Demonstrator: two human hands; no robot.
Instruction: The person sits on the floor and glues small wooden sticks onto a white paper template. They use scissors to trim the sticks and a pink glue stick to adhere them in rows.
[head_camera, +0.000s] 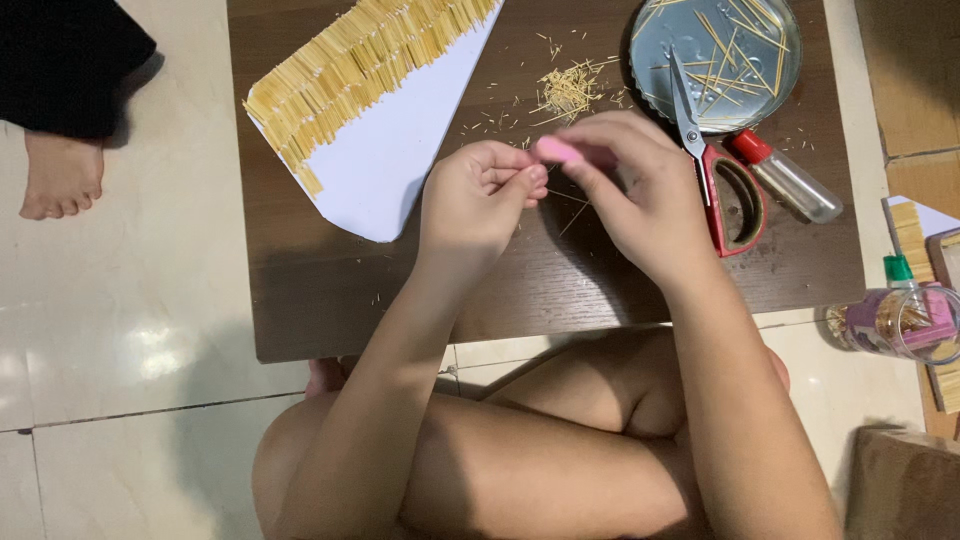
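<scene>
Over the dark wooden table (330, 290) on pale floor tiles (130, 330), the right hand (640, 200) pinches a pink block (558, 150); the left hand (480, 195), fingers curled, nips a thin stick (560, 195). Scissors (715, 165) lie beside.

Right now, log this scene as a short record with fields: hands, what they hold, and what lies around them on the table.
left hand: fingers pinched together over the table, against the pink piece; what they grip is too small to tell
right hand: holds a small pink piece at the fingertips
table: dark wood, low
sheet: white, upper left, its edge lined with glued sticks
plate: metal, upper right, loose sticks inside
scissors: red handles, right of the right hand
bottle: clear, red cap, lying beside the scissors
scraps: stick cuttings above the hands
</scene>
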